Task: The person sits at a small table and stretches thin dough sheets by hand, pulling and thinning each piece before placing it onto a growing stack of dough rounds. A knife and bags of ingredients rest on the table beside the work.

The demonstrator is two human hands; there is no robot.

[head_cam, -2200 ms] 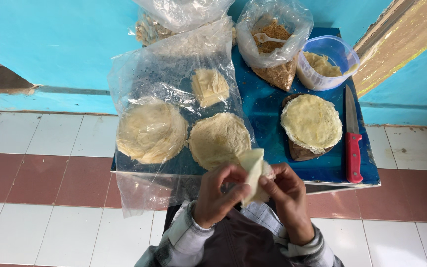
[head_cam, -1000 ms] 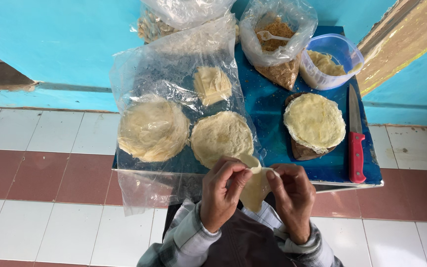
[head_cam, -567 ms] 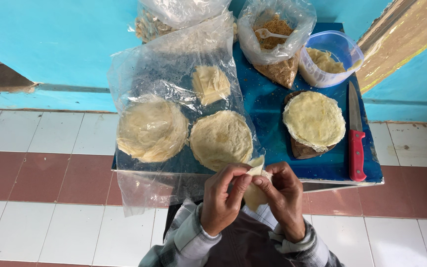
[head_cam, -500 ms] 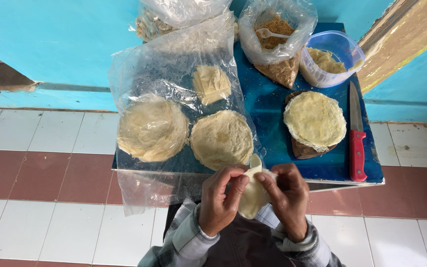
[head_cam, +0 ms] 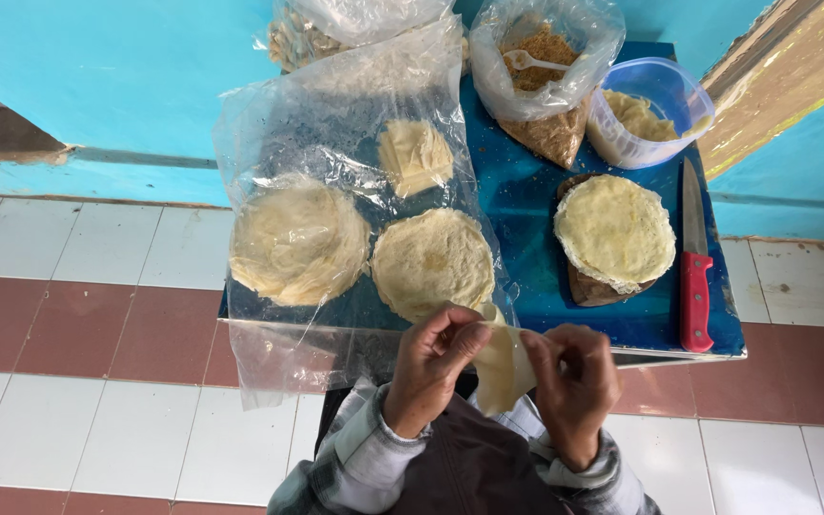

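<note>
Both hands pinch one thin pale dough sheet (head_cam: 503,367) at the near edge of the blue table (head_cam: 526,215). My left hand (head_cam: 429,367) grips its left side with thumb and fingers. My right hand (head_cam: 574,381) holds its right edge. The sheet hangs folded between them, over my lap. Just beyond my left hand lies a round stack of pale sheets (head_cam: 433,262) on clear plastic (head_cam: 336,133).
A second round stack (head_cam: 298,238) and a small folded pile (head_cam: 415,155) lie on the plastic. To the right are another round stack on a dark board (head_cam: 614,232), a red-handled knife (head_cam: 693,262), a plastic tub (head_cam: 648,110) and a bag of brown filling with a spoon (head_cam: 545,67).
The sheet went from upright and spread between my hands to lower and folded narrower. My hands have moved closer together, then slightly apart again.
</note>
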